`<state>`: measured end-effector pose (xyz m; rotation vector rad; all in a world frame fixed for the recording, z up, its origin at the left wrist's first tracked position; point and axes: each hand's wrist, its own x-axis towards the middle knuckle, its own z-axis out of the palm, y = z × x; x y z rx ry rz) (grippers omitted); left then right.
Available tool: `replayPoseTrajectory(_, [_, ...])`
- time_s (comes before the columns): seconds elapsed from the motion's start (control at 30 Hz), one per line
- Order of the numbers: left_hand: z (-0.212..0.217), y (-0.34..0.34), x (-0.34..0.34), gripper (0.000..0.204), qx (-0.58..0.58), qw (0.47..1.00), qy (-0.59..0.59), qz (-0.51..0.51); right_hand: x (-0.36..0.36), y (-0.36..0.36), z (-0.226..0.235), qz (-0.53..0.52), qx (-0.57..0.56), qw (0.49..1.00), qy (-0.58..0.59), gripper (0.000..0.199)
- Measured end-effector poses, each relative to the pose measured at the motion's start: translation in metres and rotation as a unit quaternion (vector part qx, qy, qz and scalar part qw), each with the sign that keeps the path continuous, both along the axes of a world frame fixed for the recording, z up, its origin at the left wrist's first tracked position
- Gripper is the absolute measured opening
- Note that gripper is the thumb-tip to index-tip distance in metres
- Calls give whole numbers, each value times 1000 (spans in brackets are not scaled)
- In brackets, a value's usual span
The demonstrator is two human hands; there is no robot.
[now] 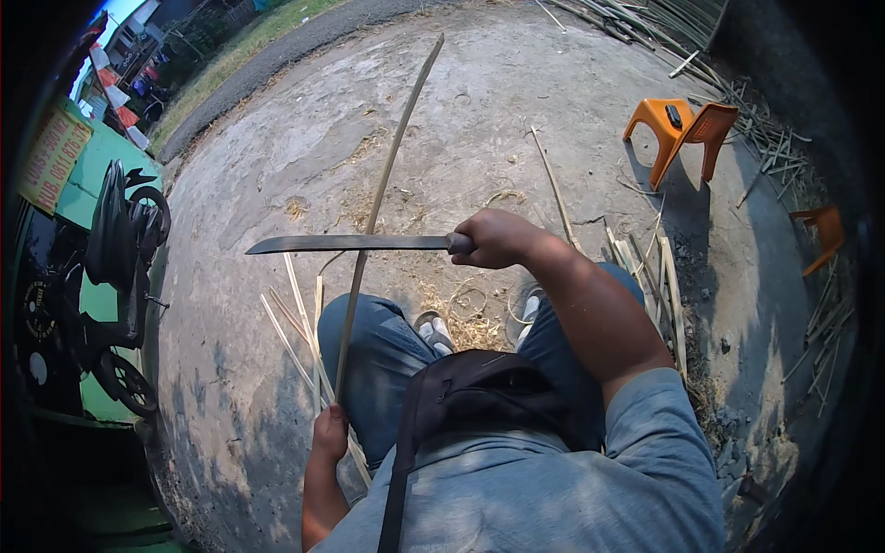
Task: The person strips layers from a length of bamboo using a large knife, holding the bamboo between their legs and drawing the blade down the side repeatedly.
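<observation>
My right hand [493, 238] is wrapped round the dark handle of a machete [359, 243], whose long blade points left across my front. The blade crosses a long, thin bamboo strip [392, 161]; from this angle they seem to touch. My left hand [330, 433] grips the near end of that strip beside my left thigh, and its far end reaches well out over the ground. Pale split strips [297, 327] lie beside my left knee, below the blade. More strips [670, 295] are by my right leg.
Shavings [466, 324] litter the concrete around my feet. An orange plastic chair [678, 134] with a small black object on it stands ahead right. A motorcycle [124, 267] is parked at the left by a green wall. Bamboo pieces [784, 152] pile along the right side.
</observation>
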<state>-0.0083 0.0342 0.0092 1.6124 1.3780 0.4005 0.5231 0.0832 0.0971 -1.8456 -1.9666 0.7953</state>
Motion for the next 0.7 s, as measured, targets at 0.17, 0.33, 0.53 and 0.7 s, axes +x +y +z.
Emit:
replayPoseTrajectory(0.17, [-2, -1, -1, 70, -20, 1000, -13, 6, -5, 2, -1, 4, -5, 1000, 16, 30])
replayPoseTrajectory(0.33, [1, -1, 2, 70, -28, 999, -14, 7, -3, -1, -4, 4, 26, 999, 34, 26])
replayPoseTrajectory(0.53, [-8, 0, -5, 71, -17, 1000, -12, 12, -3, 0, 3, 6, 11, 1000, 16, 29])
replayPoseTrajectory(0.7, [-8, 1, -4, 72, 0, 1000, 3, -2, -1, 1, -3, 4, 27, 1000, 13, 28])
